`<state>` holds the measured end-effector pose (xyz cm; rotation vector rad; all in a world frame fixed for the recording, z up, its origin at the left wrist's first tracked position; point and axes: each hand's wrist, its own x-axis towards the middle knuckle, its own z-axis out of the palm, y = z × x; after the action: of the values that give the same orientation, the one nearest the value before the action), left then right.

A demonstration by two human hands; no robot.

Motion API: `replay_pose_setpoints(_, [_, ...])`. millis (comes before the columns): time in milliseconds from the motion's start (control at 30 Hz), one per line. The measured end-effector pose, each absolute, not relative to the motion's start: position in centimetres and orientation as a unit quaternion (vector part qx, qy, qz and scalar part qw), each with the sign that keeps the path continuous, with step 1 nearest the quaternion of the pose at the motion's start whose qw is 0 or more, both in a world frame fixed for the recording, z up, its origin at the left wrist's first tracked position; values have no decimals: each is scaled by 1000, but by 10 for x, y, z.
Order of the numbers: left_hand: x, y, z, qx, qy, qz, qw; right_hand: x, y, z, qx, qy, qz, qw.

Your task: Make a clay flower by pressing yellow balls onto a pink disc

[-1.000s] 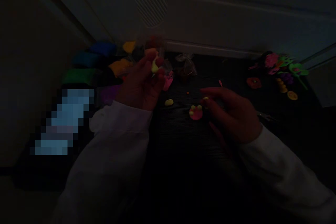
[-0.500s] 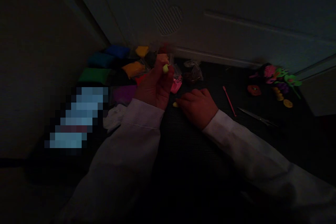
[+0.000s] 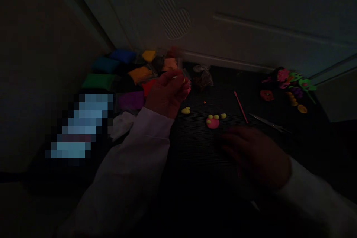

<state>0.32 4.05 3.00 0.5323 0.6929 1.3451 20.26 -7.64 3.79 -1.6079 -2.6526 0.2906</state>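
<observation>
My left hand (image 3: 167, 95) is raised over the back of the dark table, its fingers closed around a small piece of yellow clay (image 3: 184, 80) that mostly hides behind them. In front of it lies a yellow clay lump (image 3: 186, 111). A flat pink clay disc (image 3: 212, 123) has several small yellow balls along its edge. Beside that disc rests a separate yellow clay piece (image 3: 223, 115), and a tiny orange ball (image 3: 204, 102) is farther back. My right hand (image 3: 255, 152), dark and blurred by motion, is nearer to me and right of the disc; its fingers are unclear.
Bags of coloured clay, including a purple one (image 3: 131, 100), crowd the back left. A pixelated bright panel (image 3: 83, 126) and white crumpled material (image 3: 122, 124) lie left. On the right are a pink tool (image 3: 241, 107), scissors (image 3: 267, 122) and clay flowers (image 3: 292, 80).
My right hand has left the yellow lump and swung right and nearer to me, uncovering the pink disc and balls. My left hand has turned, so its yellow piece shows less.
</observation>
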Motion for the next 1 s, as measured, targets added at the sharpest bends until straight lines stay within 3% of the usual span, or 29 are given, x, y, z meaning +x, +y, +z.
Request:
replay_pose_setpoints(333, [18, 32, 23, 299, 318, 504, 746, 252, -92, 11, -555, -829, 47, 52])
replay_pose_setpoints(700, [49, 23, 37, 429, 248, 408, 767, 207, -28, 48, -493, -773, 10, 400])
replay_pose_setpoints(1000, [47, 11, 21, 503, 303, 364, 723, 202, -35, 27, -465, -813, 22, 350])
